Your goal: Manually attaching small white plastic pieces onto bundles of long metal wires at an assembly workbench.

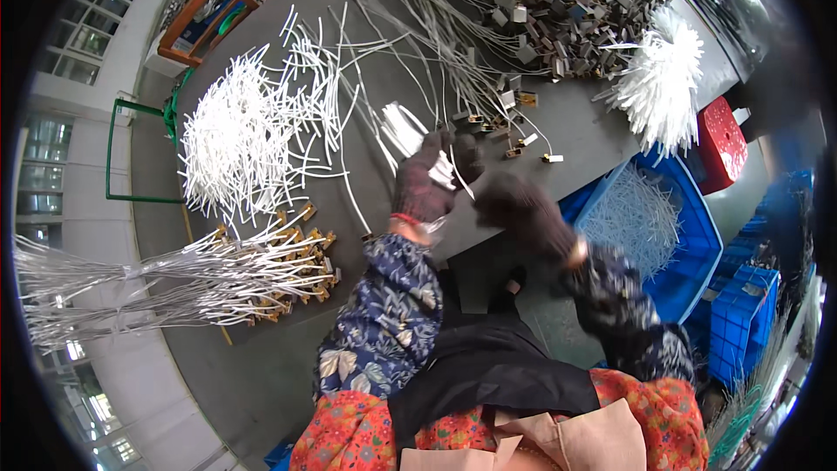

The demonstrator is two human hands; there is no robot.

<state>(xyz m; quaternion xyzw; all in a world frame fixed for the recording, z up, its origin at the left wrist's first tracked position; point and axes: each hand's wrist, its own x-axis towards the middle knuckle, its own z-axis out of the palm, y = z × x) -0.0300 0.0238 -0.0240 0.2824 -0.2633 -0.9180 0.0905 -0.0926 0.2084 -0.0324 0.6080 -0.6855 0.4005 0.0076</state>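
Note:
My left hand, in a dark knitted glove, is closed around a small bundle of short white tubes over the grey table. The tubes stick out on both sides of its fingers. A thin white strand slants from the left fingers toward my right hand. That hand, gloved too, is smeared by motion beside the table's near edge, and its grip cannot be made out. Just beyond the hands lie small metal blocks on wire ends.
Loose white tubes are heaped at the left, above tied wire bundles with brass-coloured ends. Metal blocks on wires pile up far right, near more white tubes. A red stool and blue bin stand right.

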